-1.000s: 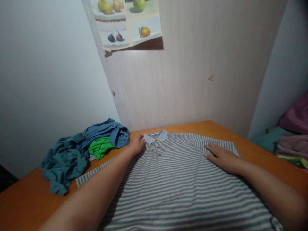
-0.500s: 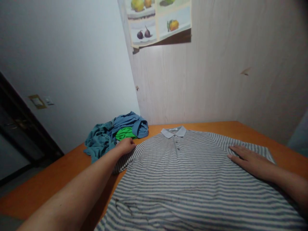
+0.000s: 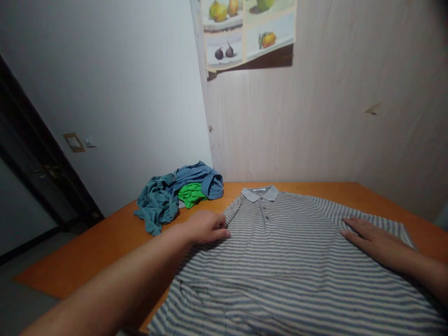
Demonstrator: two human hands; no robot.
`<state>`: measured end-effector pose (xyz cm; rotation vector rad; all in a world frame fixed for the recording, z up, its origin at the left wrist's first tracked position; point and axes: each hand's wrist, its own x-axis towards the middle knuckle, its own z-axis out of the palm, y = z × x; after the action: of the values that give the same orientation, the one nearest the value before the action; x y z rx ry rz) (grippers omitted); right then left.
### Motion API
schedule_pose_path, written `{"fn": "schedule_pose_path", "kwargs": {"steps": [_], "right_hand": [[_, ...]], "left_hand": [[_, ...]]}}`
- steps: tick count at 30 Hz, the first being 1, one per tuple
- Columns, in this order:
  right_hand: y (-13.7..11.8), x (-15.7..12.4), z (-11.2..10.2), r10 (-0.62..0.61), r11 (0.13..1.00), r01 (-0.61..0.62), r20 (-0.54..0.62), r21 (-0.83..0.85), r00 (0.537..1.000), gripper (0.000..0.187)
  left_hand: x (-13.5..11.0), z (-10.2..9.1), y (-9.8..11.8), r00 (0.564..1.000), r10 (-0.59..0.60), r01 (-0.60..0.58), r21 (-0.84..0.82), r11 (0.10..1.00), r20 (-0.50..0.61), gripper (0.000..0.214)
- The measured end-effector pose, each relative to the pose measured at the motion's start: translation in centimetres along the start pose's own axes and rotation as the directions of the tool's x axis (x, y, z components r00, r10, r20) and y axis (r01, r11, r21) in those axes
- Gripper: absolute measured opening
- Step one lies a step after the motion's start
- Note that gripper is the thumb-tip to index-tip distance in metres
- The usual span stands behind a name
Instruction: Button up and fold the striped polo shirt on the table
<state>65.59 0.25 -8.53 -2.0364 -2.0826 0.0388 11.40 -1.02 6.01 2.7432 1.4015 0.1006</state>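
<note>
A grey-and-white striped polo shirt [image 3: 280, 261] lies front side up on the table, its plain grey collar [image 3: 259, 193] at the far end. My left hand [image 3: 209, 227] has its fingers closed on the shirt's left-hand sleeve, which is drawn inward over the shoulder; most of that sleeve is hidden beneath the hand. On the other side, my right hand [image 3: 373, 240] rests flat with fingers stretched out, at the base of the right-hand sleeve [image 3: 392, 225]. That sleeve lies spread outward.
A heap of crumpled clothes, with a teal garment [image 3: 157, 203], a blue one [image 3: 192, 175] and a bright green one [image 3: 192, 193], sits at the back left of the orange table [image 3: 87, 252]. Walls stand behind, one bearing fruit pictures [image 3: 248, 32]. A door is at far left.
My left hand has moved right and inward, folding the left-hand sleeve over toward the shirt's body. My right hand stays flat on the shirt. The view has shifted slightly left.
</note>
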Motion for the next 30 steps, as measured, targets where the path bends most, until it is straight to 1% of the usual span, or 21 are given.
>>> {"fn": "schedule_pose_path", "kwargs": {"steps": [1,2,3,4,5,6,7,9,11,13,15,18,20,23,25,27,29,30], "right_hand": [[0.0,0.0,0.0,-0.003,1.0,0.003,0.0,-0.001,1.0,0.083],[0.0,0.0,-0.1,-0.006,1.0,0.006,-0.001,-0.003,1.0,0.084],[-0.1,0.0,-0.2,-0.007,1.0,0.007,-0.002,-0.004,1.0,0.084],[-0.1,0.0,-0.2,-0.005,1.0,0.005,-0.004,-0.004,1.0,0.084],[-0.2,0.0,-0.3,-0.002,1.0,0.002,-0.007,-0.004,1.0,0.084],[-0.3,0.0,-0.4,-0.001,1.0,0.001,-0.009,-0.003,1.0,0.084],[-0.4,-0.1,-0.5,-0.003,1.0,0.003,-0.011,-0.001,1.0,0.083],[-0.7,-0.2,-0.6,-0.006,1.0,0.006,-0.013,0.0,1.0,0.082],[-0.9,-0.3,-0.7,-0.009,1.0,0.009,-0.014,0.002,1.0,0.081],[-1.2,-0.3,-0.8,-0.012,1.0,0.012,-0.022,0.008,1.0,0.081],[-1.5,-0.5,-1.0,-0.012,1.0,0.012,-0.027,0.013,1.0,0.081],[-2.0,-0.7,-1.4,-0.001,1.0,0.001,-0.016,0.006,1.0,0.081],[-2.2,-0.8,-1.6,-0.001,1.0,0.001,-0.007,-0.001,1.0,0.081],[-2.4,-0.9,-1.6,0.001,1.0,-0.001,-0.008,-0.012,1.0,0.081],[-2.3,-0.8,-1.5,-0.002,1.0,0.001,-0.009,-0.02,1.0,0.081],[-2.1,-0.7,-1.2,-0.002,1.0,0.002,-0.015,-0.022,1.0,0.081],[-1.9,-0.7,-1.0,0.002,1.0,-0.002,-0.027,-0.017,1.0,0.08],[-1.9,-0.7,-1.0,0.004,1.0,-0.004,-0.033,-0.014,0.999,0.079]], "left_hand": [[0.2,0.1,0.3,0.999,0.01,-0.006,-0.096,0.995,0.043,0.038],[0.6,0.2,0.3,0.998,-0.016,0.026,-0.19,0.981,0.052,0.041],[1.0,0.4,0.0,0.996,-0.084,0.091,-0.27,0.958,0.037,0.041],[1.6,0.7,-0.6,0.984,-0.178,0.17,-0.332,0.928,0.007,0.039],[2.3,1.0,-1.3,0.96,-0.281,0.255,-0.375,0.891,-0.015,0.035],[2.9,1.3,-2.2,0.926,-0.377,0.339,-0.394,0.854,-0.019,0.031],[3.6,1.6,-2.9,0.901,-0.433,0.391,-0.396,0.831,-0.019,0.027],[4.8,2.2,-4.0,0.868,-0.496,0.454,-0.389,0.802,-0.008,0.024],[5.7,2.7,-4.4,0.858,-0.514,0.478,-0.375,0.795,0.004,0.026],[6.5,3.1,-4.1,0.857,-0.515,0.488,-0.354,0.798,0.019,0.028],[7.2,3.3,-3.6,0.86,-0.51,0.489,-0.325,0.81,0.022,0.025],[8.3,3.4,-3.4,0.857,-0.514,0.493,-0.26,0.83,-0.018,0.015],[8.9,3.2,-3.9,0.844,-0.532,0.509,-0.215,0.834,-0.065,0.012],[9.5,2.4,-5.7,0.8,-0.583,0.56,-0.169,0.811,-0.145,0.016],[9.9,1.7,-7.2,0.753,-0.631,0.613,-0.151,0.775,-0.185,0.02],[10.2,1.1,-8.3,0.708,-0.677,0.663,-0.141,0.735,-0.201,0.023],[10.5,0.8,-8.8,0.682,-0.702,0.691,-0.131,0.71,-0.204,0.025],[10.6,0.9,-8.8,0.679,-0.705,0.696,-0.126,0.707,-0.205,0.027]]}}
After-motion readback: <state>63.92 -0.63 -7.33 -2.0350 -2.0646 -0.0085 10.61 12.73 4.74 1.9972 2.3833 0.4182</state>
